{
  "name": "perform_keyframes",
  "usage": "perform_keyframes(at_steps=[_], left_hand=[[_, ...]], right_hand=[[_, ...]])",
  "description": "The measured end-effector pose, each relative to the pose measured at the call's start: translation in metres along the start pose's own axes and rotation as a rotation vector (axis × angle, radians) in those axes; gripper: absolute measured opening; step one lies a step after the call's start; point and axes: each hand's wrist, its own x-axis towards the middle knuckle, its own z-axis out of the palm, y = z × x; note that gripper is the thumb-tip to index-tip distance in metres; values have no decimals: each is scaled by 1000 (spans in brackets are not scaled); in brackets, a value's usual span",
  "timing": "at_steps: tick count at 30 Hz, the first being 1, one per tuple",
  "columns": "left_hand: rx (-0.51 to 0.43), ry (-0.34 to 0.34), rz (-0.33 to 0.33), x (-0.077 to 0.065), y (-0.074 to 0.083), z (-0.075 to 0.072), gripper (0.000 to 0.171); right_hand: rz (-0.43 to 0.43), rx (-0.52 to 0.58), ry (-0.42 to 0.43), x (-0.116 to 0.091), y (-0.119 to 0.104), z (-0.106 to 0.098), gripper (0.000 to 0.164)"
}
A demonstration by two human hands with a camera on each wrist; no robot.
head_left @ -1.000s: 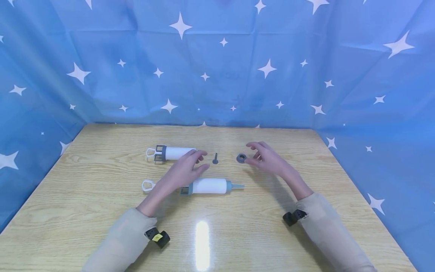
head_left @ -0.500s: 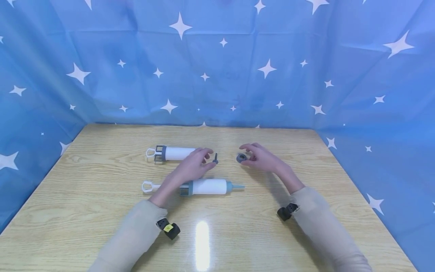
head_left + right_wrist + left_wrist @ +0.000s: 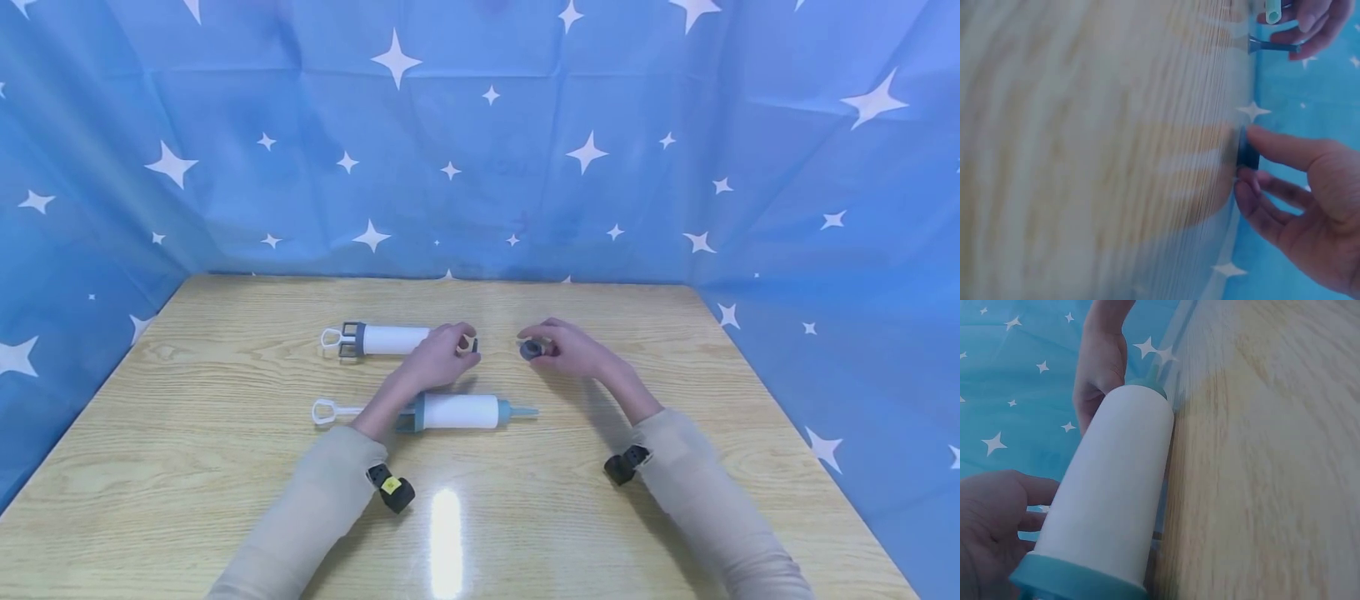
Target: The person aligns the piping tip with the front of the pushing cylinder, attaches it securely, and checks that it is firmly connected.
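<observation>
Two syringe-like white tubes lie on the table. The near tube (image 3: 459, 412) has teal ends, a tapered teal nozzle and a white pull handle; the far tube (image 3: 396, 339) has dark grey fittings. My left hand (image 3: 437, 358) reaches over the far tube's right end, its thumb and fingers around a small dark nozzle (image 3: 1272, 45). That nozzle stands upright on its wide base, and I see a gap between it and the thumb. To the right, my right hand (image 3: 572, 350) pinches a dark grey ring cap (image 3: 1248, 150) at the table surface.
The light wood table (image 3: 225, 417) ends at a blue star-patterned curtain (image 3: 480, 167) behind. In the left wrist view the near tube (image 3: 1107, 487) hides much of the left hand's fingers. Each sleeve carries a black wrist camera (image 3: 394, 489).
My left hand has moved right, bringing its fingers around the dark nozzle. My right hand has come left and taken hold of the ring cap. Both tubes stay put.
</observation>
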Motion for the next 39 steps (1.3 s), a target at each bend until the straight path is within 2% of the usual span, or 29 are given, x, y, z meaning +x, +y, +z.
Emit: perform_keyframes(at_steps=[13,20,26,33,39], left_hand=[[-52,-5,-19,11,-5,8,24],[-3,-1,-7,12,-6,10,6],[2,-13,0,12,-7,9,4],[-20,-23,9,3,-3,1,6],[-69,29,69,-5,-2,-3,6]], right_hand=[[1,-23,-17,0,-2,2,32],[22,0,-15,-1,-4,1,29],[39,25,-5,-3,-2,0,30],[39,84,30,-7,2,-1,31],[17,131,67,-12,-6,-5,33]])
